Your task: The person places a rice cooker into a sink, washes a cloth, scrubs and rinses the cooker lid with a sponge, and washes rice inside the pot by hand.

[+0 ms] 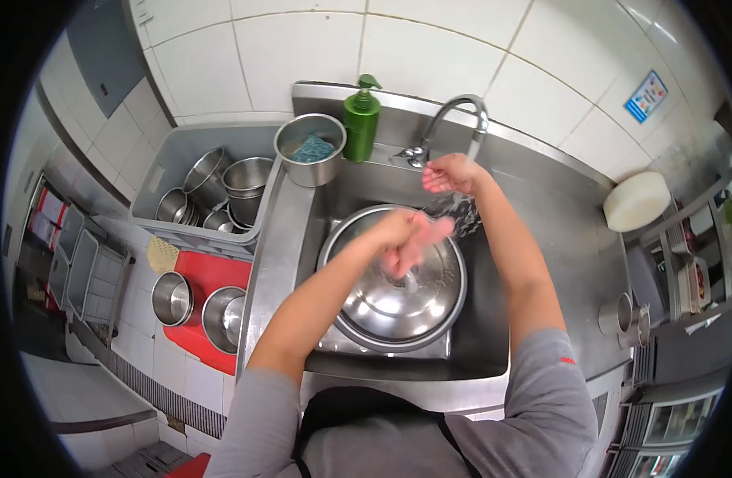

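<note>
My right hand (450, 174) is under the curved faucet (461, 103), its fingers loosely bent and nothing visible in it. Water from the spout runs over the hand and wrist and splashes down into the sink (485, 319). Lower and to the left, my left hand (411, 240) hovers over a round metal lid (382, 307), its fingers apart and somewhat blurred by motion. No object shows in that hand either. The shiny lid lies in the sink basin, covering whatever is beneath it.
A green pump bottle (362, 123) and a metal pot (308, 171) holding a blue-green scrubber (312, 149) stand at the sink's back left. Left of them, a grey crate (155, 187) holds several metal pots. More pots sit on a red surface (198, 319) below.
</note>
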